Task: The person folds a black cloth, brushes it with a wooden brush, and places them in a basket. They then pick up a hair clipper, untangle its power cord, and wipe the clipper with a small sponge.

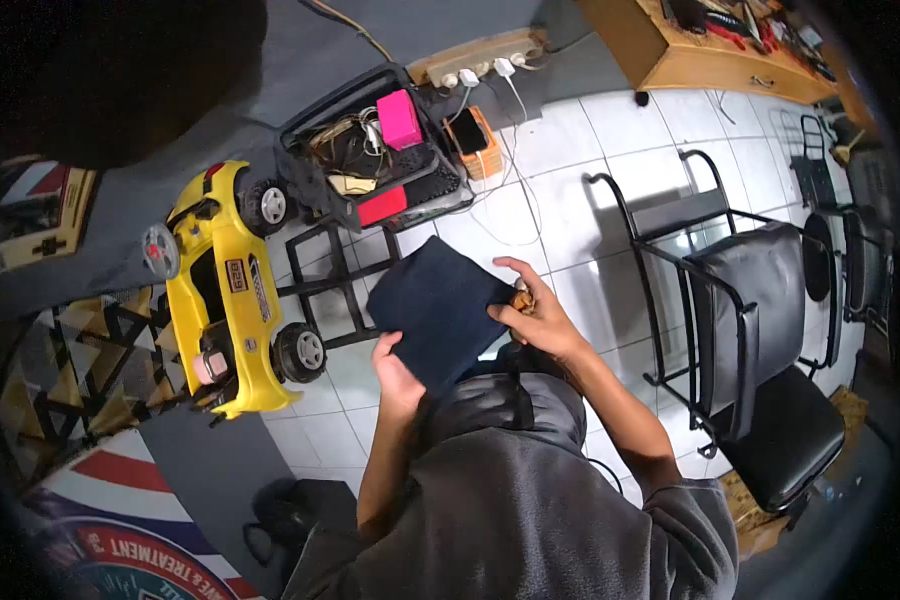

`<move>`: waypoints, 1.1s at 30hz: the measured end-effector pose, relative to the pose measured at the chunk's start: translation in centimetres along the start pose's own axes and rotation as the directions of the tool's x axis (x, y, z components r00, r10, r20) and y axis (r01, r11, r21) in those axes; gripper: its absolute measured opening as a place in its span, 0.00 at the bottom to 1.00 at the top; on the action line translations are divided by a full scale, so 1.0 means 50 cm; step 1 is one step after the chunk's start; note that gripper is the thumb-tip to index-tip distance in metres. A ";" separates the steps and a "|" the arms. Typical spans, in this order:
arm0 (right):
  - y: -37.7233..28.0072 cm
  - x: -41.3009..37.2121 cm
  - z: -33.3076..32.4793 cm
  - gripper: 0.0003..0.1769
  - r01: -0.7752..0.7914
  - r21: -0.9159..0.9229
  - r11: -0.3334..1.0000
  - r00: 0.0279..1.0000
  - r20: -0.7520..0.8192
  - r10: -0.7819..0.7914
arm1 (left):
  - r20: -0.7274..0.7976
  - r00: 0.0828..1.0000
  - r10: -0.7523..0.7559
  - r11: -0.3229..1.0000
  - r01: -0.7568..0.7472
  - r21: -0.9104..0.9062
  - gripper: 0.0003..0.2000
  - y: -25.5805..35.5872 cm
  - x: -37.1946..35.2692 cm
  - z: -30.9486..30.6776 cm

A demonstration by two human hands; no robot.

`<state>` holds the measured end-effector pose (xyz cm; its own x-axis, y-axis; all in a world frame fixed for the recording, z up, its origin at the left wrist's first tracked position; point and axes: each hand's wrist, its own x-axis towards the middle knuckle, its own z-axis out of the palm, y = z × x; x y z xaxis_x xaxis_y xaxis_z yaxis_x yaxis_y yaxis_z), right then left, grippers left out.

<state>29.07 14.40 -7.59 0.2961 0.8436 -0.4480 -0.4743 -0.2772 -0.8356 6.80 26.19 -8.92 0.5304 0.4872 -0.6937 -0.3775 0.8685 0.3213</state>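
A dark navy folded cloth [438, 310] is held up in front of the body, roughly square and tilted. My left hand [396, 372] grips its lower left edge, with part of the fingers hidden behind it. At the cloth's right edge, my right hand [536, 312] pinches it with the thumb on top, the index finger extended upward. A small orange-brown object [521, 301] shows between the right thumb and fingers; what it is cannot be made out.
A yellow toy car [232, 285] stands at left beside a black metal frame [340, 275]. Beyond is an open black case [440, 185] with cables and a pink box [399, 120]. Black chairs [755, 300] are at right, a wooden drawer unit [710, 70] at upper right.
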 end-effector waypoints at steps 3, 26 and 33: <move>0.014 0.047 0.011 0.15 -0.003 -0.111 0.994 0.997 -0.072 -0.005 | -0.100 0.957 -0.271 0.962 0.267 -0.051 0.19 0.028 0.087 -0.024; 0.533 0.928 -0.019 0.27 0.091 -0.780 0.620 0.936 -0.147 -0.321 | -0.041 0.945 0.324 0.616 -0.178 0.767 0.20 0.343 1.100 -0.481; 0.633 0.999 -0.037 0.32 -0.199 -0.688 0.697 0.923 -0.371 -0.103 | -0.071 0.950 0.305 0.101 0.042 0.994 0.20 0.285 1.209 -0.537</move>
<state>30.38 46.92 -56.99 0.6300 0.6362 -0.4454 0.1810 -0.6780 -0.7124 13.10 65.55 -63.57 0.3347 0.7213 -0.6064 0.7382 0.1992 0.6445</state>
